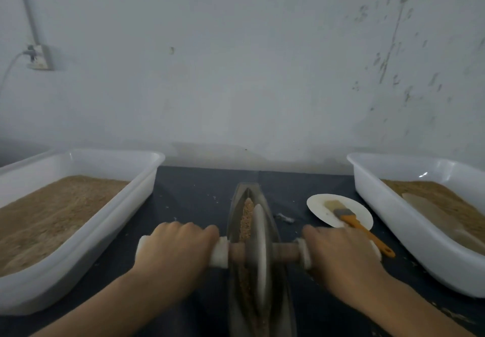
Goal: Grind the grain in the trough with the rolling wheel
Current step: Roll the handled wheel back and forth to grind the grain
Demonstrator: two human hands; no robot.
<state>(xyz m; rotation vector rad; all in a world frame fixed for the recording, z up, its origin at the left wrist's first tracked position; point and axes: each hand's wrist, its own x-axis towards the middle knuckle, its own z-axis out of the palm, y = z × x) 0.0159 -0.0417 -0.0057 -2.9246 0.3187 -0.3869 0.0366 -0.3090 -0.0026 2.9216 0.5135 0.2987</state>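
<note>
A narrow boat-shaped metal trough [242,195] runs away from me down the middle of the dark table. Brown grain [246,221] lies along its groove. A pale grinding wheel [259,245] stands upright in the groove on a wooden axle [284,251] with white padded handles. My left hand [178,247] grips the left handle and my right hand [338,251] grips the right handle, one on each side of the trough.
A white plastic tub [86,234] of brown grain sits at the left and another white tub [409,234] with grain at the right. A white plate [322,205] with an orange-handled brush [354,221] lies right of the trough. A wall stands close behind.
</note>
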